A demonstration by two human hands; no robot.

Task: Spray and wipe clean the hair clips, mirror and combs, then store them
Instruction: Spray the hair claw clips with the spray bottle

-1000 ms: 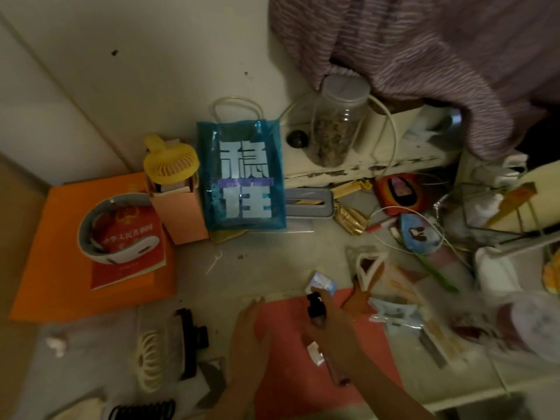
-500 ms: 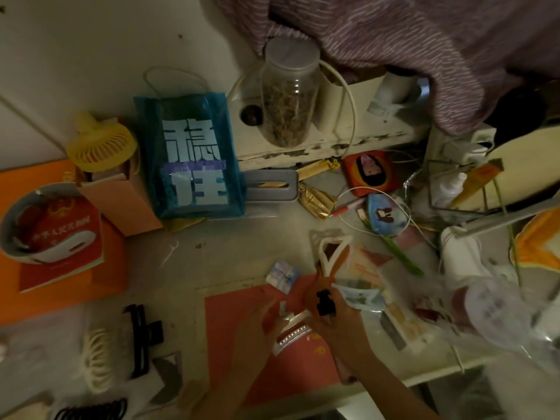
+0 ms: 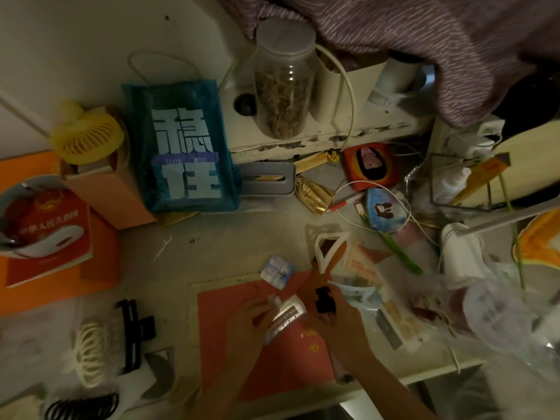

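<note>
Yellow fan [image 3: 86, 137]; blue bag [image 3: 181, 148]

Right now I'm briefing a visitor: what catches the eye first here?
The teal bag with big pale characters stands at the back left, beside a yellow fan. Front centre, over a red sheet, the left hand holds a pale clip while the right hand grips a black-topped spray bottle.

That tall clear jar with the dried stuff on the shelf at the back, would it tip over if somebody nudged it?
Probably fairly easily. The jar is tall for its base and stands near the edge of the shelf, so a push high up might topple it. Its dried contents look loose and light, so it likely weighs little. The smooth clear wall may be slippery.
</note>
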